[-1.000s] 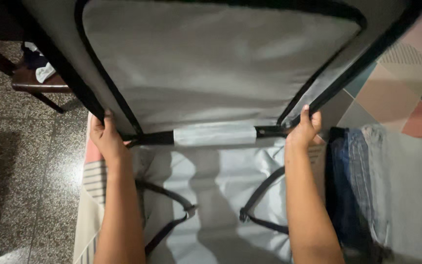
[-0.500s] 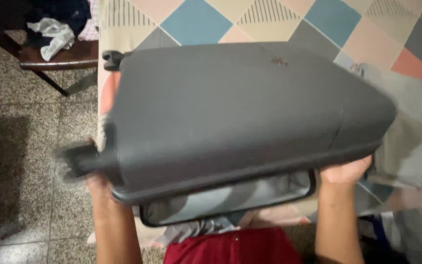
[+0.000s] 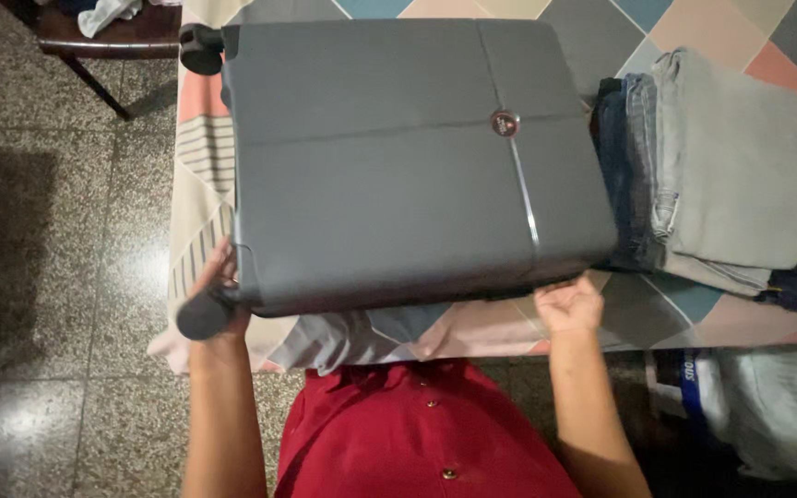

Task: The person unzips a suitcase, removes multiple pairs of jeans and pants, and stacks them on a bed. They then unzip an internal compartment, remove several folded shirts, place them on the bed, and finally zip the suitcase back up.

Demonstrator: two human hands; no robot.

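Note:
A dark grey hard-shell suitcase [image 3: 389,157] lies closed and flat on a bed with a patchwork cover [image 3: 197,175]. My left hand [image 3: 217,293] grips its near left corner, beside a black wheel [image 3: 201,314]. At the near right edge my right hand [image 3: 567,305] presses against the case with its fingers curled. A second wheel [image 3: 199,48] shows at the far left corner. I wear a red buttoned garment [image 3: 417,433].
A stack of folded jeans and grey clothes [image 3: 712,166] lies on the bed right of the suitcase. A wooden chair [image 3: 103,28] with clothes stands at the top left. Speckled stone floor [image 3: 57,277] runs along the left. A bag [image 3: 749,406] sits at the lower right.
The suitcase lid, held open a second ago, has swung down and the case now lies shut. Both hands moved from the lid's edges to the near corners.

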